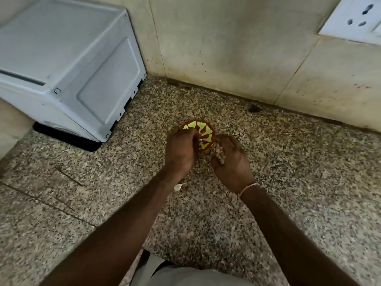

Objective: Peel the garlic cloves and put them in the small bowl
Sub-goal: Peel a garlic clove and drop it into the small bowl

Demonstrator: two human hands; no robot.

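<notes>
Peeling is underway: something tiny, probably a garlic clove, is pinched by left hand (180, 150) and right hand (231, 159) just above the red-and-yellow patterned small bowl (203, 133); dropping in comes next.

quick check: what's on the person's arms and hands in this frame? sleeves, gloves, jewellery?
Both forearms are bare as far as the frame shows: no sleeves, no gloves. The left hand carries nothing that can be seen, no ring or watch. The right hand is also bare, but a thin pale thread bracelet circles its wrist. Any rings are too blurred to confirm.
</notes>
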